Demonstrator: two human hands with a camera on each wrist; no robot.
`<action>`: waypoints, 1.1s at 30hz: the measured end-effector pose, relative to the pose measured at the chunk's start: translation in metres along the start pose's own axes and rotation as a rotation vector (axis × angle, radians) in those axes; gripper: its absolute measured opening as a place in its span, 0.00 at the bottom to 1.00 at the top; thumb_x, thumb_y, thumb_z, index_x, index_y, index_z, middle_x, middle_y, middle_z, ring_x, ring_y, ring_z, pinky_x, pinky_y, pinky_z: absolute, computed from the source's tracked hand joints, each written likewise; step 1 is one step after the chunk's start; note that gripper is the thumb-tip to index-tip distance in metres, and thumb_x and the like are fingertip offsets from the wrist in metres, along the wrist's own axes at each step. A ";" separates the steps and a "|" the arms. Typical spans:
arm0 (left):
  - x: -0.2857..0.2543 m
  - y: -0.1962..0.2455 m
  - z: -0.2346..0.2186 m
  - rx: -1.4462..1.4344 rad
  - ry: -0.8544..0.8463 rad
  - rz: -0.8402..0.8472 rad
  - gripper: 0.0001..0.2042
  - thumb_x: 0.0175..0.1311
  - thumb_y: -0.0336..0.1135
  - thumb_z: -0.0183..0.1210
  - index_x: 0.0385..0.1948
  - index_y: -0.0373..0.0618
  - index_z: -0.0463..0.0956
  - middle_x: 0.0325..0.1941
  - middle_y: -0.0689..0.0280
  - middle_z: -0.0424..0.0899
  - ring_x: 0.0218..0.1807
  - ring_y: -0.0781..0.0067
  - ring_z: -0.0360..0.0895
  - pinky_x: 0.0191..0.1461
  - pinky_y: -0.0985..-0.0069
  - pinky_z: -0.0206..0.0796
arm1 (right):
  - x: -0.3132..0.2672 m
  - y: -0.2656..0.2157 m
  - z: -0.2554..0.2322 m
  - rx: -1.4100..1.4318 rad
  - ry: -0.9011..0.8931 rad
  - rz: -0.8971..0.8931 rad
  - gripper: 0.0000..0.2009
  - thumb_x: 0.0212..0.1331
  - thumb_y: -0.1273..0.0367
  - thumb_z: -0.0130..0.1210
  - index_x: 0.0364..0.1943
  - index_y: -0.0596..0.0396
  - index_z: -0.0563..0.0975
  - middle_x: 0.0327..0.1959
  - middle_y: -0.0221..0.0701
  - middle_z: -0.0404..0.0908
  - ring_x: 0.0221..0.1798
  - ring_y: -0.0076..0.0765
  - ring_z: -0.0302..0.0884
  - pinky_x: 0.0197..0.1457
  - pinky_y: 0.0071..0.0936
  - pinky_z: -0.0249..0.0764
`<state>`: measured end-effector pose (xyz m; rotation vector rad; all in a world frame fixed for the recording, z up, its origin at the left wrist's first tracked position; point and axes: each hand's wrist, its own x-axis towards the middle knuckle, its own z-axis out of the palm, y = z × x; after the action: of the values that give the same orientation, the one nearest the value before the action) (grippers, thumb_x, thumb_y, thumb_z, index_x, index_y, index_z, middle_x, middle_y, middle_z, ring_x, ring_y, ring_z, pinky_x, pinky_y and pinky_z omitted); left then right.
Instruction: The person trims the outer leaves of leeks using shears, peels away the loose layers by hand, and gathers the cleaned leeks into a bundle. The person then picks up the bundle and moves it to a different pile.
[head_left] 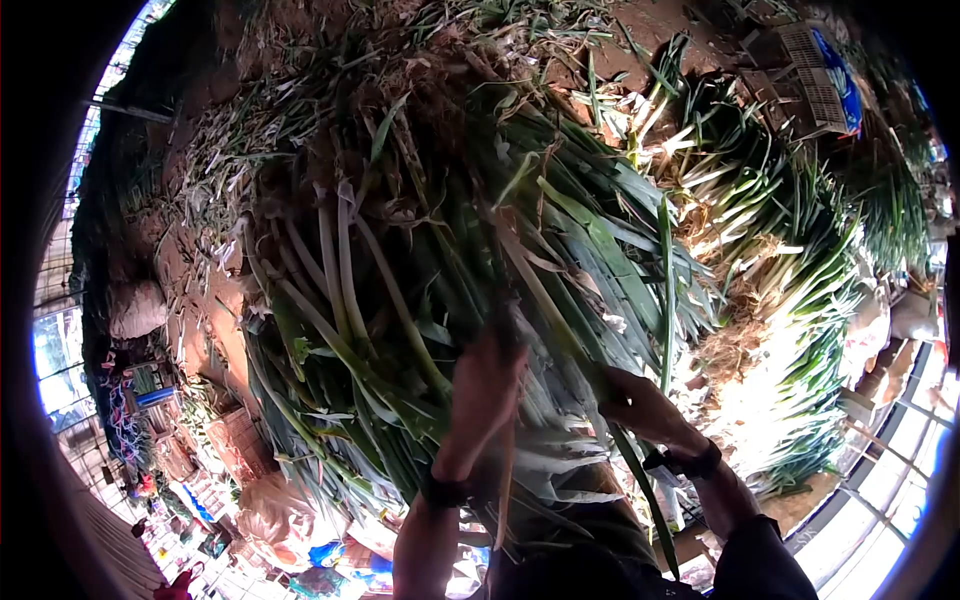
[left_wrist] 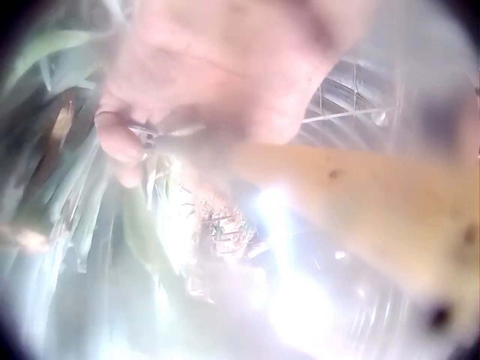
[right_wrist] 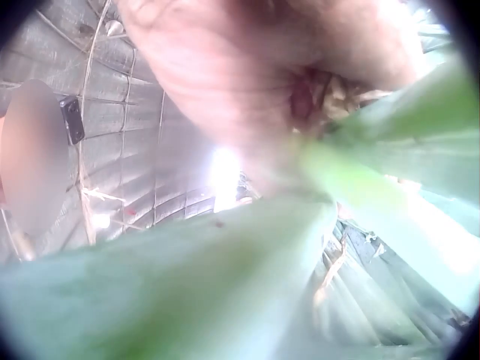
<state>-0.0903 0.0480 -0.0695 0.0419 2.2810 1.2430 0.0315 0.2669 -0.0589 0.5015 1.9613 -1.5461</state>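
Note:
A large heap of leeks [head_left: 600, 240] with long green leaves spreads in front of me. My right hand [head_left: 645, 405] grips one leek [head_left: 545, 300], its pale stalk pointing away and its green leaves trailing below the hand. In the right wrist view broad green leaves [right_wrist: 180, 285] run out from under the palm. My left hand [head_left: 487, 390], just left of that leek and blurred, has its fingers curled. From it a yellow-brown withered leaf [head_left: 506, 470] hangs down; in the left wrist view this leaf [left_wrist: 360, 202] looks wide, with dark spots. The left fingertips are partly hidden.
More leeks [head_left: 800, 300] lie in a long row at the right, roots toward me. Leaf scraps [head_left: 260, 130] litter the soil beyond the heap. A plastic crate [head_left: 805, 75] stands at the far right, and bags [head_left: 275, 515] lie at the lower left.

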 end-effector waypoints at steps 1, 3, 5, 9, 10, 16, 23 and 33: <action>0.017 -0.024 0.001 0.071 0.017 0.155 0.19 0.66 0.45 0.55 0.48 0.38 0.75 0.21 0.65 0.73 0.24 0.76 0.71 0.29 0.71 0.66 | -0.003 0.003 0.000 0.001 -0.001 -0.002 0.31 0.59 0.71 0.62 0.68 0.58 0.68 0.37 0.25 0.76 0.39 0.20 0.68 0.45 0.25 0.71; 0.044 -0.031 -0.006 0.139 0.036 0.311 0.19 0.66 0.45 0.55 0.48 0.39 0.75 0.22 0.64 0.73 0.24 0.76 0.71 0.29 0.71 0.66 | -0.010 0.010 -0.002 0.001 -0.039 0.071 0.23 0.64 0.68 0.53 0.65 0.53 0.71 0.44 0.42 0.83 0.46 0.33 0.80 0.53 0.35 0.74; 0.059 -0.013 -0.016 0.167 -0.040 0.200 0.16 0.63 0.36 0.60 0.50 0.42 0.76 0.36 0.48 0.82 0.39 0.48 0.80 0.39 0.61 0.72 | -0.015 0.022 -0.007 0.046 -0.092 0.039 0.25 0.64 0.68 0.55 0.66 0.54 0.70 0.45 0.40 0.82 0.46 0.31 0.79 0.53 0.33 0.74; 0.039 0.017 -0.029 -0.034 -0.055 -0.037 0.18 0.65 0.39 0.56 0.53 0.41 0.75 0.34 0.53 0.82 0.35 0.56 0.80 0.38 0.65 0.71 | -0.027 0.013 -0.015 0.402 -0.137 0.036 0.23 0.64 0.71 0.57 0.64 0.59 0.71 0.45 0.29 0.80 0.45 0.23 0.74 0.50 0.25 0.72; 0.023 0.014 -0.030 -0.122 -0.138 -0.090 0.20 0.66 0.41 0.56 0.55 0.40 0.75 0.32 0.61 0.79 0.32 0.68 0.77 0.37 0.70 0.71 | -0.030 0.005 -0.020 0.568 -0.157 0.067 0.21 0.63 0.75 0.56 0.61 0.61 0.73 0.44 0.27 0.79 0.44 0.20 0.73 0.47 0.22 0.72; -0.003 0.021 -0.040 -0.270 -0.162 -0.168 0.21 0.67 0.42 0.56 0.56 0.39 0.76 0.30 0.70 0.77 0.29 0.82 0.74 0.33 0.77 0.69 | -0.025 0.038 -0.012 0.330 -0.074 -0.568 0.21 0.63 0.64 0.58 0.55 0.66 0.74 0.42 0.33 0.80 0.40 0.23 0.77 0.46 0.21 0.73; -0.012 0.008 -0.047 -0.093 -0.302 -0.136 0.24 0.65 0.43 0.58 0.60 0.40 0.74 0.33 0.67 0.79 0.29 0.80 0.76 0.32 0.78 0.68 | -0.048 -0.021 -0.009 0.726 -0.110 -0.049 0.33 0.55 0.60 0.66 0.60 0.69 0.71 0.36 0.32 0.82 0.38 0.25 0.79 0.44 0.24 0.75; -0.128 0.049 -0.135 -0.256 0.640 0.225 0.35 0.65 0.47 0.46 0.69 0.29 0.59 0.45 0.52 0.80 0.29 0.75 0.74 0.29 0.80 0.62 | 0.009 -0.107 0.092 0.915 -0.578 -0.253 0.35 0.67 0.68 0.57 0.74 0.63 0.54 0.66 0.44 0.71 0.67 0.42 0.70 0.68 0.35 0.67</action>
<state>-0.0546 -0.0632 0.0832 -0.2292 2.6689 1.8697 -0.0220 0.1504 0.0004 0.1048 0.8382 -2.3892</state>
